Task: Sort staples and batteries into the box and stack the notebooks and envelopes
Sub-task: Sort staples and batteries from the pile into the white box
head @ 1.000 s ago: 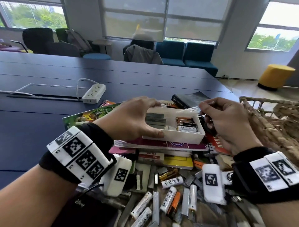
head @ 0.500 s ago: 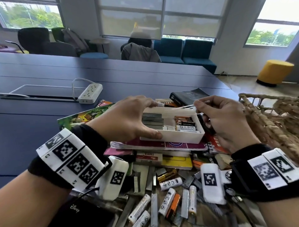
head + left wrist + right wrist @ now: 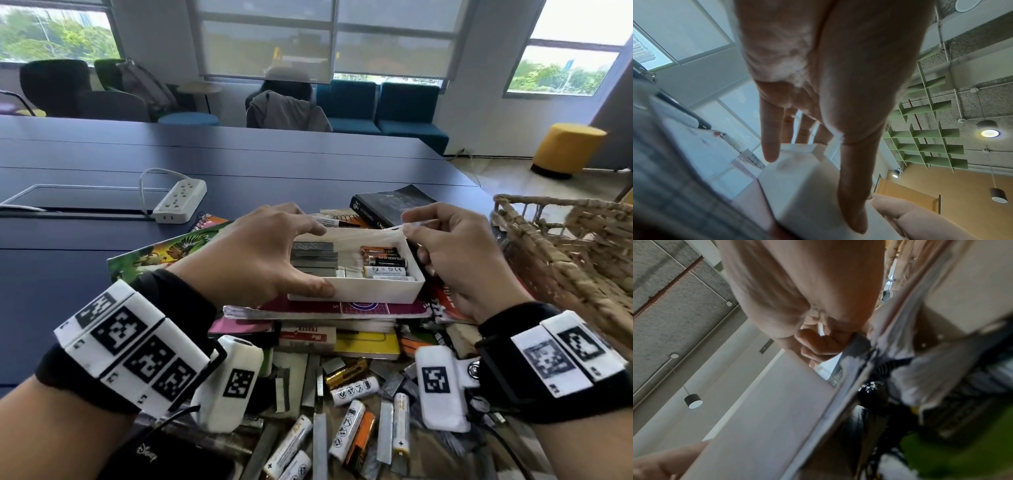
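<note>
Dozens of loose batteries and grey staple strips lie scattered nearest the person, on the near side of the white box. That box is the landmark: it sits on a pile of notebooks, just beyond the scatter and between the two hands. Inside it, staple bars fill the left part and a few batteries the right.

The left hand grips the box's left end, thumb pressed along the near wall and fingers curled over the far rim; the left wrist view shows the same clasp. The right hand hovers at the box's far right corner, thumb and forefinger pinching something thin and pale over the rim. I cannot tell what it is, perhaps a clear film or slim strip.

The box's long axis runs left to right across the person, so both hands flank it. I judge the loose items lie back toward the person, behind both wrists, and the free right hand seems better placed to fetch them.

Right of the box stands a wicker basket; beyond it lie a dark book and, far left on the blue tabletop, a power strip.
</note>
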`<state>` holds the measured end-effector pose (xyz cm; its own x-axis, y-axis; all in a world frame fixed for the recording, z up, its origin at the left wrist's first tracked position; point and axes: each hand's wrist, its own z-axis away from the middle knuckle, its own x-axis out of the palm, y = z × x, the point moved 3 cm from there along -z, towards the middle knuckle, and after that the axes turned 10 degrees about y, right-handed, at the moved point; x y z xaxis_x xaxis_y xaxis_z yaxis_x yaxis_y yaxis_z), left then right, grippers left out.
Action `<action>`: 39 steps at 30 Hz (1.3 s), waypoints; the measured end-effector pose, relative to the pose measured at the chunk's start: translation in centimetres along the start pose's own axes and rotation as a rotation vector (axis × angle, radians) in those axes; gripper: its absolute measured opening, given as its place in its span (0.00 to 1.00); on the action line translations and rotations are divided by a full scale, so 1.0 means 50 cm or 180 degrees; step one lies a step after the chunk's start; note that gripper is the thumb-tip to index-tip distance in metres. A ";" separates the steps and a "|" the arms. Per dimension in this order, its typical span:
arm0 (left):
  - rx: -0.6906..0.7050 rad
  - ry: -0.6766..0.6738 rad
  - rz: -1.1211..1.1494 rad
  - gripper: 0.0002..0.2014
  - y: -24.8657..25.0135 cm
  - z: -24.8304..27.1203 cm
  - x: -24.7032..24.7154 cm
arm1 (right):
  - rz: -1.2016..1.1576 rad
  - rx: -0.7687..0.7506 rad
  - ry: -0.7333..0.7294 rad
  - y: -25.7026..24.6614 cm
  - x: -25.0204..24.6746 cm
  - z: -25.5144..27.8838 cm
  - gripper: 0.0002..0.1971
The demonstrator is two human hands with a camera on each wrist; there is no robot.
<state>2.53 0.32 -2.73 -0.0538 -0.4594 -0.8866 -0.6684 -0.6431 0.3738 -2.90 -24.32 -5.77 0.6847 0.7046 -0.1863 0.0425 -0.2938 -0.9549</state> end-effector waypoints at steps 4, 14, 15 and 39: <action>-0.0008 -0.0016 -0.0015 0.42 0.000 0.000 0.001 | 0.0013 -0.0033 0.0018 -0.001 -0.002 0.004 0.04; -0.0010 -0.0026 -0.0031 0.41 0.000 -0.001 0.002 | 0.0032 -0.0090 0.0052 -0.001 -0.006 0.005 0.03; -0.0010 -0.0031 -0.0035 0.41 0.000 -0.001 0.002 | 0.0046 -0.0094 0.0050 -0.001 -0.007 0.005 0.03; -0.0010 -0.0117 -0.0080 0.42 0.008 0.000 0.003 | 0.0131 -0.0130 0.0018 -0.007 -0.004 0.009 0.03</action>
<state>2.25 0.00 -2.71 -0.0645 -0.4203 -0.9051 -0.6675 -0.6561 0.3522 -3.36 -24.07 -5.50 0.6905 0.6878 -0.2237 0.0440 -0.3486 -0.9362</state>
